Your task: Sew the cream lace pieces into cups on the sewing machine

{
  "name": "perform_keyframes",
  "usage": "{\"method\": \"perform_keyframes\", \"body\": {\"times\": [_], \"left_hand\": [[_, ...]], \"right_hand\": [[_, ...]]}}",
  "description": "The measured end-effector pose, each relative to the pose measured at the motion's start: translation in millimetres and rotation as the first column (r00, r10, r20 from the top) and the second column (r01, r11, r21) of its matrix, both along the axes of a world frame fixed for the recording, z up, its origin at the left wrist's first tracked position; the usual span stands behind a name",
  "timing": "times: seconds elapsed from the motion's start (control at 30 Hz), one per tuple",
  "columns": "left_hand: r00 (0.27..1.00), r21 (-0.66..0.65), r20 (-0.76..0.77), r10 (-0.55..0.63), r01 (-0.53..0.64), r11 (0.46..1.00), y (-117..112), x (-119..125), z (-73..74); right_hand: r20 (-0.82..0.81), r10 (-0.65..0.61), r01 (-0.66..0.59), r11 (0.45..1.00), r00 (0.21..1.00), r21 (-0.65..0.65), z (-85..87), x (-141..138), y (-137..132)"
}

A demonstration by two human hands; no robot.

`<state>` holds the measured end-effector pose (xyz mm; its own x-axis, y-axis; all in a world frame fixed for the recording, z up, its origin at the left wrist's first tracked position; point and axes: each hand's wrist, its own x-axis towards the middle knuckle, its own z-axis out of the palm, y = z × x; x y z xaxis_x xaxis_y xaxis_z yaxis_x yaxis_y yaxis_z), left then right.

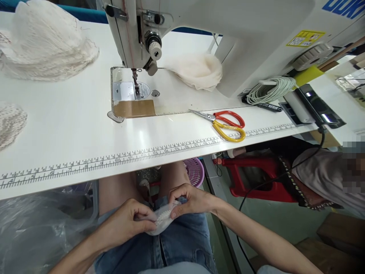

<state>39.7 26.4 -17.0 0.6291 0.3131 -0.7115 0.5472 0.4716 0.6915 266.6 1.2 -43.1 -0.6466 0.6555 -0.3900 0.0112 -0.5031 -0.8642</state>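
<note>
Above my lap, a small white fabric piece [164, 219] with a sheer edge and a textured, lace-like middle is stretched between my two hands. My left hand [132, 220] pinches its left end between thumb and fingers. At its right end, my right hand [189, 199] grips the edge the same way, fingers curled. The fabric is apart from the table. Ahead of my hands stands a white sewing machine, its presser foot [136, 87] over the metal needle plate [125, 91]. Scissors [216, 121] with one red and one yellow handle lie on the table near its front edge.
A tall stack of white lace pieces [51, 45] stands at the back left, with another lace pile [11, 123] nearer. Cream fabric [199, 70] lies under the machine arm. A ruler strip [119, 161] follows the table edge. A seated person [319, 175] is at the right.
</note>
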Motion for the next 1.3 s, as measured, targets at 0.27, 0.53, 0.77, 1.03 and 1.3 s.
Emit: {"method": "perform_keyframes", "body": {"times": [0.27, 0.53, 0.77, 1.03, 1.3], "left_hand": [[1.0, 0.017, 0.02, -0.024, 0.024, 1.0, -1, 0, -8.5], [0.999, 0.004, 0.036, -0.035, 0.035, 0.999, 0, -6, -2.6], [0.999, -0.017, 0.015, -0.035, 0.035, 0.999, 0, -13, -7.6], [1.0, 0.015, -0.006, -0.018, 0.018, 1.0, 0, -12, -5.5], [0.999, -0.029, 0.039, -0.001, 0.003, 1.0, -2, -14, -2.7]], "right_hand": [[0.065, 0.074, -0.076, 0.997, 0.995, 0.026, -2.2, -4, -2], [0.055, 0.058, -0.057, 0.998, 0.997, -0.029, 0.3, -16, 2], [0.119, 0.029, -0.024, 0.999, 0.992, -0.042, 0.0, -6, 1], [0.148, 0.036, -0.028, 0.998, 0.988, -0.055, 8.8, -9, 1], [0.101, 0.039, -0.039, 0.999, 0.994, -0.005, 8.5, -13, -2]]}}
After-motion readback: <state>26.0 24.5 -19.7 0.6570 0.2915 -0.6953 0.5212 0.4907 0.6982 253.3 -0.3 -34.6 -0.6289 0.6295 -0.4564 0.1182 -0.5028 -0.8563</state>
